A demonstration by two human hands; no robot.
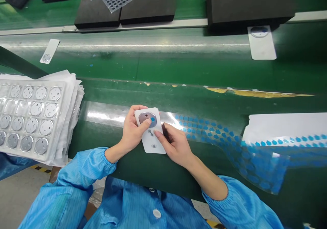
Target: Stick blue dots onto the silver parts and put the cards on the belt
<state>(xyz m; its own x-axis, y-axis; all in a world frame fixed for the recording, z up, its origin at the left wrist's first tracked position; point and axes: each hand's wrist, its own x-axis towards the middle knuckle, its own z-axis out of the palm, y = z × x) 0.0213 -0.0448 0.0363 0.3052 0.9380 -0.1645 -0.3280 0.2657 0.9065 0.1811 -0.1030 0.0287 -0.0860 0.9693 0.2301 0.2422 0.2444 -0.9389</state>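
Note:
Between both hands is a white rectangular panel (154, 146) with a shiny silver plate (147, 117) near its top and dark printed marks below. My left hand (133, 128) grips the panel's left side, its thumb lying over the lower edge of the silver plate. A small blue dot (152, 119) shows by that thumb tip. My right hand (176, 142) holds the lower right side, thumb on the front and fingers curled behind. To the right of the hands stretches a clear film strip (199, 128) with rows of blue dots.
At left, a clear plastic tray (57, 123) of round silver parts rests on stacked white sheets (76, 96). White panels lie farther off at left (52, 46) and right (263, 48). Black foam blocks (148, 4) stand at the back. White paper (283, 126) lies right.

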